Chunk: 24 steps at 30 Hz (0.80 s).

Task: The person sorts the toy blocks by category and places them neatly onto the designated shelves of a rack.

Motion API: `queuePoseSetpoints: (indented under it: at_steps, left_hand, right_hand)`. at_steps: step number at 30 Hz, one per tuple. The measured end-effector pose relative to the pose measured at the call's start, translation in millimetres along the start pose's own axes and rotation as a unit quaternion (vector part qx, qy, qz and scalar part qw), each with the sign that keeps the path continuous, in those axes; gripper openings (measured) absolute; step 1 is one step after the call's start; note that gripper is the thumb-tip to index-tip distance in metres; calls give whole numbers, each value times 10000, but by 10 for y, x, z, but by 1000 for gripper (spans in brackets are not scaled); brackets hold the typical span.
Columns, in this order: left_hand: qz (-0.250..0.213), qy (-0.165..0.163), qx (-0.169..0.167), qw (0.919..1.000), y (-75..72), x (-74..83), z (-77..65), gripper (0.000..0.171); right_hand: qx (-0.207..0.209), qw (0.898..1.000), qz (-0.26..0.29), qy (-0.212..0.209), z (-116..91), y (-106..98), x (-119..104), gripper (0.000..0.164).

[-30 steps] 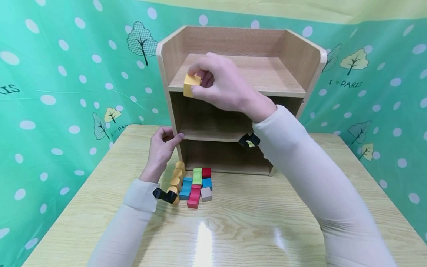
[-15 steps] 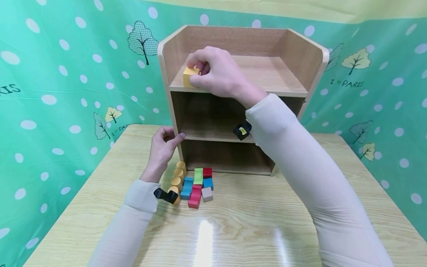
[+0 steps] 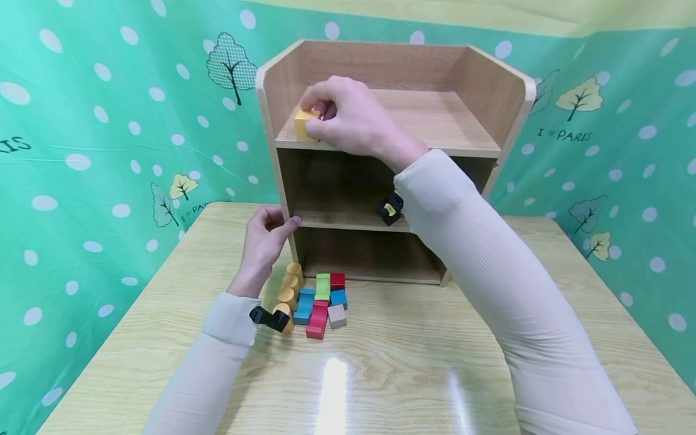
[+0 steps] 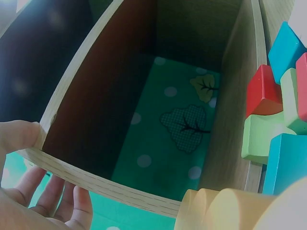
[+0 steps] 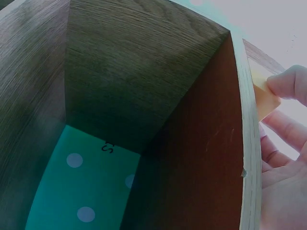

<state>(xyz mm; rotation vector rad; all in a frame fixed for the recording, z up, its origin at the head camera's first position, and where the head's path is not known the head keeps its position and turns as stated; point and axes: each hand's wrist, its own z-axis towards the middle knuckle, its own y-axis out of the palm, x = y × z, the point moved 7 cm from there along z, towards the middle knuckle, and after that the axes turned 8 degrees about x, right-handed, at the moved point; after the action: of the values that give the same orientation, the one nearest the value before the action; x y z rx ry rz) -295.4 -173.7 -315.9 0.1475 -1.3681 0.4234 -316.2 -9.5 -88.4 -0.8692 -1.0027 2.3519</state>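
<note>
My right hand pinches a yellow block between thumb and fingers at the left front corner of the wooden shelf unit's top board. In the right wrist view, the block shows beyond the board's edge, with the thumb on its upper face. Lower down, my left hand grips the unit's left side panel, thumb at its front edge. The left wrist view shows that panel between the thumb and the other fingers, which lie along its outer side.
Before the unit's lower left corner, a row of several yellow cylinders stands on the table. Beside them are blue, pink, green, red and grey blocks. A dotted curtain hangs behind.
My right hand has raised the yellow block from in front of the top board's edge onto the board's front left corner, shifting slightly left. My left hand stays put.
</note>
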Motion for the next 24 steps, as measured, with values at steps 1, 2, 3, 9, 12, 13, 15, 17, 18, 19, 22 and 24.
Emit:
queuePoseSetpoints:
  at_steps: [1,2,3,9,12,13,15,17,18,19,22,24]
  left_hand:
    - [1,4,1,10000,1,3,-1,38]
    - [-2,8,-1,10000,1,8,-4,38]
    - [-8,10,-7,10000,2,9,-5,39]
    - [-12,39,-9,10000,-4,12,-9,40]
    - [-20,40,5,10000,-6,5,-8,39]
    - [-20,37,6,10000,-7,4,-9,39]
    - [-28,27,7,10000,-7,-1,-7,39]
    - [-21,23,6,10000,-7,-1,-7,39]
    - [-13,21,8,10000,-8,0,-6,39]
    - [-5,29,11,10000,-8,0,-4,39]
    - [26,54,13,10000,-5,3,5,39]
    - [49,54,6,10000,-1,3,5,39]
  right_hand:
    - [-10,10000,-1,9,-1,1,3,23]
    - [-15,10000,-3,17,-2,2,5,23]
    - [-23,10000,-4,27,-4,3,7,23]
    - [-34,10000,-21,-3,5,9,5,24]
    - [-54,10000,-34,-29,8,11,2,24]
    - [-72,10000,-38,-25,7,11,3,25]
    - [-116,9999,-18,15,4,8,11,27]
    - [-145,9998,37,98,-4,-4,25,30]
    - [-147,9998,52,136,-9,-14,33,31]
    - [-138,9997,61,169,-15,-26,40,32]
    - [-98,9996,74,256,-40,-65,65,33]
    - [-70,9996,40,264,-65,-89,78,33]
